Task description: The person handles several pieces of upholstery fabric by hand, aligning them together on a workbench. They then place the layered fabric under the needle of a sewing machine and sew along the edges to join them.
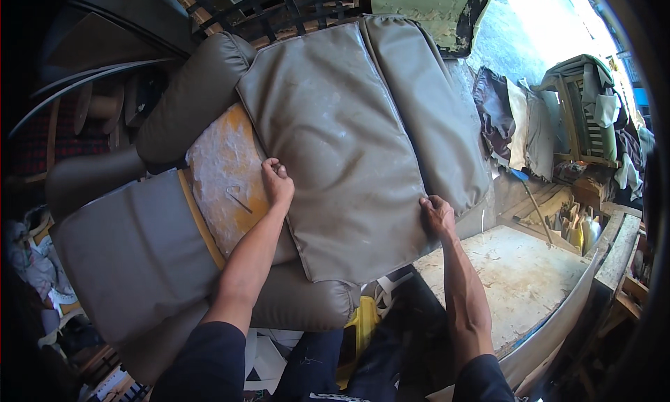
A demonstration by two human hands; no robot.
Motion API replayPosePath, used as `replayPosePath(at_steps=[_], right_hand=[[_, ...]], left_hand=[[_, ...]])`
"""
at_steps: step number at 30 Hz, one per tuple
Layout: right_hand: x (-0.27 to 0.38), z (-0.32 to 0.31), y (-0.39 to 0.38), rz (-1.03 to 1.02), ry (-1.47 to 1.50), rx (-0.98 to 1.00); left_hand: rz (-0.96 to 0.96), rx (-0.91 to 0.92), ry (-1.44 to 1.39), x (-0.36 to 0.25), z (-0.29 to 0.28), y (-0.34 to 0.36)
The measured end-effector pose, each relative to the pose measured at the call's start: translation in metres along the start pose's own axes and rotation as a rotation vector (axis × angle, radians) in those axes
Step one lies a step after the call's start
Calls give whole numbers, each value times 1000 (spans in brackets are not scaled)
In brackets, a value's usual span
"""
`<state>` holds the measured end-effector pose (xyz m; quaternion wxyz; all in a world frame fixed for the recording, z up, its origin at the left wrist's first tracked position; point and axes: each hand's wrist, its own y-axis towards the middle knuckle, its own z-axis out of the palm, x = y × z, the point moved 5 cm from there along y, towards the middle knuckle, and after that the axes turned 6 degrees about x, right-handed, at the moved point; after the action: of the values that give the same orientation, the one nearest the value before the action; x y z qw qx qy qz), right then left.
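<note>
A grey-brown leather-look cover panel (pixel 335 137) lies spread over an upholstered armchair between my two hands. My left hand (pixel 279 184) is closed at the panel's left edge, fingers curled in a pinch. Near the panel's lower right corner, my right hand (pixel 438 215) grips its edge between thumb and fingers. Left of the panel, yellow foam (pixel 220 161) with whitish patches shows in a gap. A thin bent metal tool (pixel 241 201) rests on that foam, close to my left hand. A padded headrest-like roll (pixel 426 102) runs along the panel's right side.
A smooth grey-brown section (pixel 139 234) of the chair extends at left, with padded arms (pixel 307 301) above and below. At right stands a pale worktop (pixel 502 276). Beyond are hanging material pieces (pixel 527 123) and a wooden frame (pixel 583 109). A webbed frame (pixel 272 8) stands at the back.
</note>
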<state>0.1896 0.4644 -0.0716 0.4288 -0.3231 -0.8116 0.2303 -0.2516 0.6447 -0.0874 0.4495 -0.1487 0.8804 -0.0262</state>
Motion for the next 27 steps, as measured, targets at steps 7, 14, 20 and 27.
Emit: replayPosePath(at_steps=[7,14,20,27], right_hand=[[15,-2,-7,49,9,29],[16,-4,-7,34,2,23],[15,-5,-8,19,33,36],[24,-7,-14,16,17,30]], left_hand=[[36,-52,41,12,-2,2],[32,-56,75,11,-1,3],[22,-54,102,13,-1,4],[29,-50,101,11,-2,3]])
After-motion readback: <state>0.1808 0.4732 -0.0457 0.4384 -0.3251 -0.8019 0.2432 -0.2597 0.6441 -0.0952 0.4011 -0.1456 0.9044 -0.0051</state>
